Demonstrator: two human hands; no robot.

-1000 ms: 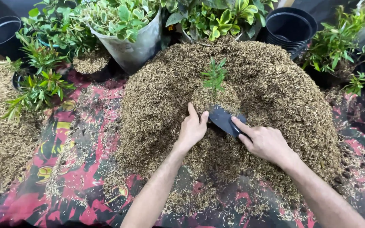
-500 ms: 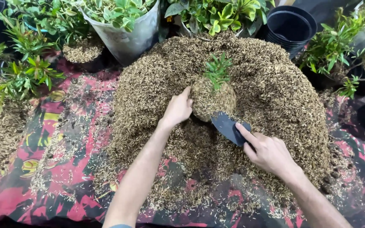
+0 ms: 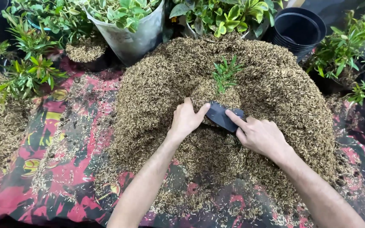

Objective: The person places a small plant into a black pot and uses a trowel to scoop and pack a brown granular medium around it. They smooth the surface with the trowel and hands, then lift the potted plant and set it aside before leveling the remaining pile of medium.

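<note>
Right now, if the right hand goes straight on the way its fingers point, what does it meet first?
The right hand points up and left, fingers on the black pot half buried in the husk heap. Going on, it would likely press that pot first, then the small green seedling beyond it, though depth is unclear.

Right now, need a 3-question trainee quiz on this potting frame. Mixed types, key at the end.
1. True or false: the seedling stands upright in the husk mound.
2. What touches the black pot? A) left hand only B) right hand only C) both hands
3. Fill in: the stack of empty black pots sits at the far ____ of the mound.

Key: 1 true; 2 C; 3 right
</note>
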